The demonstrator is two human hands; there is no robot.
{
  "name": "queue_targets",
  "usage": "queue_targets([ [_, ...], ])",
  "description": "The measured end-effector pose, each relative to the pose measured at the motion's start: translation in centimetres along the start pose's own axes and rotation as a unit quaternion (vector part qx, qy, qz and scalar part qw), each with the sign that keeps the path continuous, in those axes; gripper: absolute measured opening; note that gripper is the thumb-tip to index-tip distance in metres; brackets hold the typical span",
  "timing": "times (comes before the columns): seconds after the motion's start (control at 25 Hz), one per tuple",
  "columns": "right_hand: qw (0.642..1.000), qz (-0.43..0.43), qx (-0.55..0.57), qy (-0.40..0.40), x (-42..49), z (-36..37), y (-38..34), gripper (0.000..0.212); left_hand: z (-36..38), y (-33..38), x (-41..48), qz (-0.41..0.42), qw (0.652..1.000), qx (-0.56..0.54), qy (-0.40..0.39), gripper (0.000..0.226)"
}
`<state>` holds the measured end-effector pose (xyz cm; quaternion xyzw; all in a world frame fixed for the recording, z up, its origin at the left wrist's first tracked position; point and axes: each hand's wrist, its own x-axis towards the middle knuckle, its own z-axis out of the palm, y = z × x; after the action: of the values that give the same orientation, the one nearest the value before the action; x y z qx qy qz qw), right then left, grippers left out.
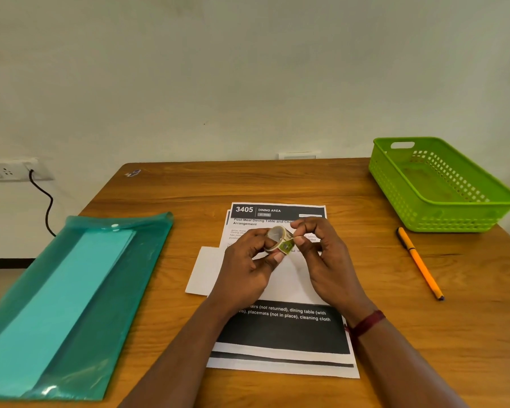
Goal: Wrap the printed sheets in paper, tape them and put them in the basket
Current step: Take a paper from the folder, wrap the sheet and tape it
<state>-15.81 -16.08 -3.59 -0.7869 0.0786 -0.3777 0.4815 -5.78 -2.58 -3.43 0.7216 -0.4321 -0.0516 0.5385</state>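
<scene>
- Wood-grain counter [189,187] carries every item. Positions below are taken from the printed sheets [280,331], which lie flat in a slightly fanned stack, top page headed "3405 DINING AREA".
- White paper [202,269] lies across the middle of the printed sheets and covers the text there. Its left end projects past their left edge.
- Tape roll [278,238] is held over the upper half of the printed sheets (a small pale roll with a green patterned patch).
- Left hand [248,266]: fingers [277,256] curled round the tape roll, thumb on its near rim.
- Right hand [327,257]: thumb and forefinger pinched on the roll at the green patch, the other fingers loosely bent. Whether a tape end is lifted cannot be told.
- Red thread band [367,322] sits on the right wrist, over the sheets' lower right part.
- Green basket [454,222] stands well to the right of the printed sheets and further back, its slotted floor showing.
- Orange pen [420,263] lies diagonally between the printed sheets and the basket.
- Teal folder [71,304], translucent with lighter sheets inside, lies well to the left of the printed sheets.
- Socket strip [9,170] and black cable [46,207] are on the wall, further left still.
</scene>
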Motion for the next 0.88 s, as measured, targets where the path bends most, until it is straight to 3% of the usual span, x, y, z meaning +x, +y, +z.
queue_targets([
  [0.16,1.000,0.007,-0.007,0.003,0.00,-0.03,-0.16,0.008,-0.01,0.13,-0.02,-0.013,1.000,-0.012,0.001,0.015],
  [0.32,0.999,0.034,-0.022,0.001,-0.10,-0.09,-0.30,0.025,-0.06,0.37,-0.08,-0.017,1.000,-0.025,-0.009,0.019],
  [0.56,0.999,0.011,-0.036,0.039,0.10,-0.24,-0.36,0.024,-0.06,0.60,-0.11,-0.015,0.999,-0.029,-0.010,0.024],
  [0.88,0.998,-0.035,-0.032,0.051,-0.02,-0.33,-0.34,0.023,0.07,0.16,-0.15,-0.050,0.997,-0.057,-0.019,0.008],
])
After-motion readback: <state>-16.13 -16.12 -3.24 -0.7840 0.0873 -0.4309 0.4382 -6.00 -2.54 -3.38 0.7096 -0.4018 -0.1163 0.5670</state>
